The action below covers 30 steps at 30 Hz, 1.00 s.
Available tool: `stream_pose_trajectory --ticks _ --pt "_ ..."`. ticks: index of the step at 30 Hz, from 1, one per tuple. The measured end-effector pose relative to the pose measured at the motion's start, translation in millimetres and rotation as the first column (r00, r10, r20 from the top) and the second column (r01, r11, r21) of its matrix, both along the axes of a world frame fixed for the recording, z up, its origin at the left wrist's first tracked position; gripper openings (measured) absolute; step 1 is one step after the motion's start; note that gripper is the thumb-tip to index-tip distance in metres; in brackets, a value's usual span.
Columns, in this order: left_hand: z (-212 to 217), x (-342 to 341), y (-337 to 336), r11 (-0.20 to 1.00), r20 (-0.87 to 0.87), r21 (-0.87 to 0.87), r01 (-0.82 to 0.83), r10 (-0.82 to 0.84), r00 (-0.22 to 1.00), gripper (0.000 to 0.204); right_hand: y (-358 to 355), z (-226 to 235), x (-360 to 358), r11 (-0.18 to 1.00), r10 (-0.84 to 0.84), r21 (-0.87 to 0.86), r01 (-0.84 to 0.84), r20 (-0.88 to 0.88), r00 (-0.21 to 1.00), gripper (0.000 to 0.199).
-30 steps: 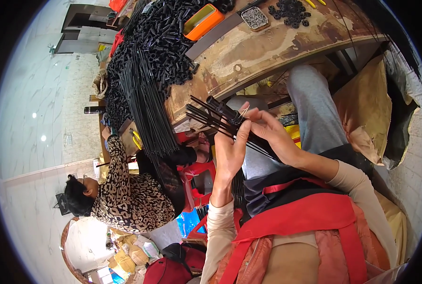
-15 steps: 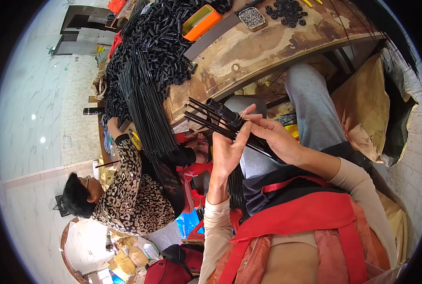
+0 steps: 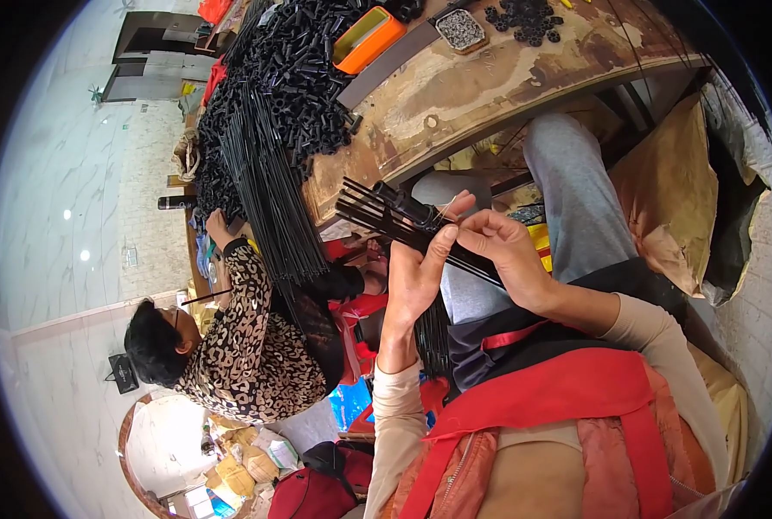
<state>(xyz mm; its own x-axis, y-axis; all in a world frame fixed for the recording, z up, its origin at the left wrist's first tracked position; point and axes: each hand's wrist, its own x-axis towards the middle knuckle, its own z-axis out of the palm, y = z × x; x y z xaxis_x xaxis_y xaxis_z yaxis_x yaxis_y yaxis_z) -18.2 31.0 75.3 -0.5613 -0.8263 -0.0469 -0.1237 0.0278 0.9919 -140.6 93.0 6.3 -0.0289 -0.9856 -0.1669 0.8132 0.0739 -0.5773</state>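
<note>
Rods [image 3: 377, 216]: thin black bundle at frame centre, slanting from centre-left down to the right, capped by a short black sleeve [image 3: 407, 208]. Our left hand [image 3: 420, 272] grips the bundle from below, fingers curled and pressed together. Right hand [image 3: 511, 255] pinches a pale thread at the sleeve between thumb and forefinger. We judge we should keep the rods level and tight and the thread taut. More rods [image 3: 265, 190] hang off the bench [image 3: 507, 78], upper left.
</note>
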Motion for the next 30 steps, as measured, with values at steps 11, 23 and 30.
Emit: stream_pose_trajectory --ticks 11,23,30 --pt "-3 -9 10 0.983 0.108 -0.134 -0.124 0.139 0.984 0.021 -21 -16 -9 0.969 0.223 -0.134 -0.208 0.109 0.969 0.028" --pt "-29 -22 12 0.988 -0.236 0.146 -0.039 0.073 0.969 0.017 -68 25 -234 0.832 -0.386 -0.544 0.105 -0.706 -0.594 0.026" --pt "-39 -42 32 0.940 -0.568 0.332 0.085 0.127 0.813 0.042 -121 40 -333 0.829 -0.237 -0.556 0.063 -0.451 -0.860 0.026"
